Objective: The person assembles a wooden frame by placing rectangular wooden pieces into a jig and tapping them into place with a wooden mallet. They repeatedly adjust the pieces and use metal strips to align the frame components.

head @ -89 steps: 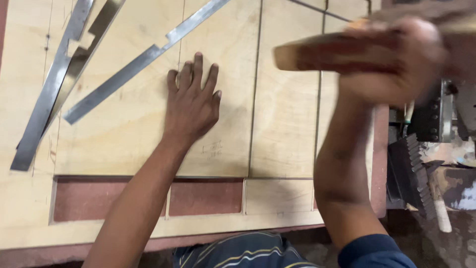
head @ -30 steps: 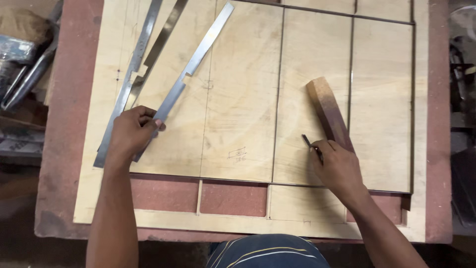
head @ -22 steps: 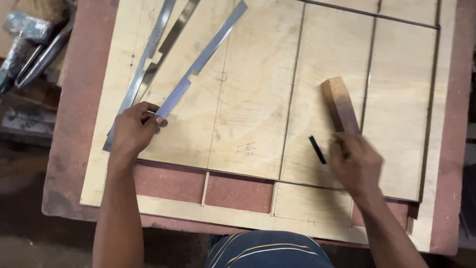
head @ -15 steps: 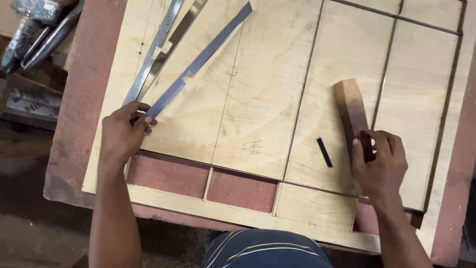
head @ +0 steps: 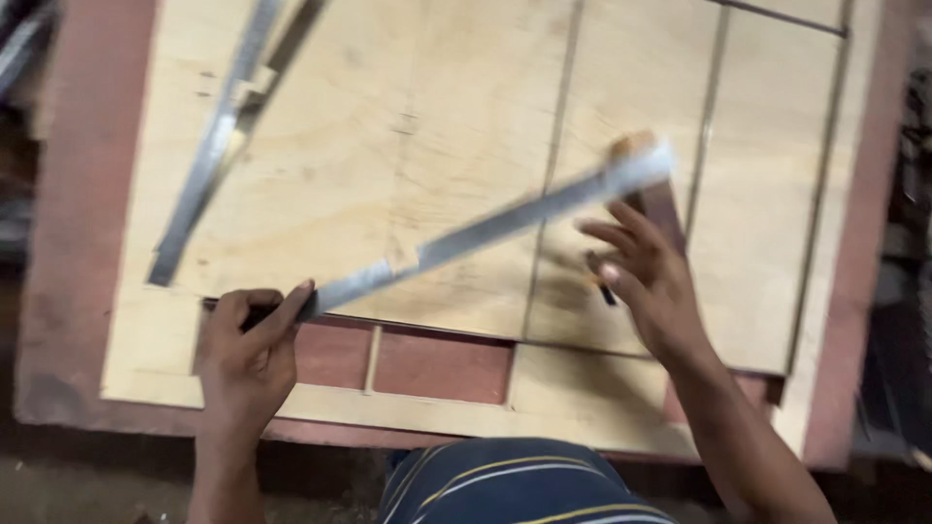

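My left hand [head: 248, 335] grips the near end of a long flat metal ruler [head: 485, 228], lifted off the plywood sheet [head: 427, 126] and slanting up to the right. My right hand [head: 646, 272] hovers open with spread fingers just under the ruler's far end, holding nothing. Beneath that hand lie a brown wooden block [head: 655, 199] and a small dark pencil [head: 600, 283] on the plywood. The plywood shows straight cut lines dividing it into panels.
A metal square [head: 218, 146] lies on the plywood at the upper left. The sheet rests on a reddish-brown table [head: 68, 194], showing through cut-out openings [head: 442, 364] near the front edge. My striped shirt [head: 515, 485] is at the bottom.
My left hand has picked the ruler off the plywood and swung it across to the right. My right hand let go of the wooden block and rose toward the ruler's far end.
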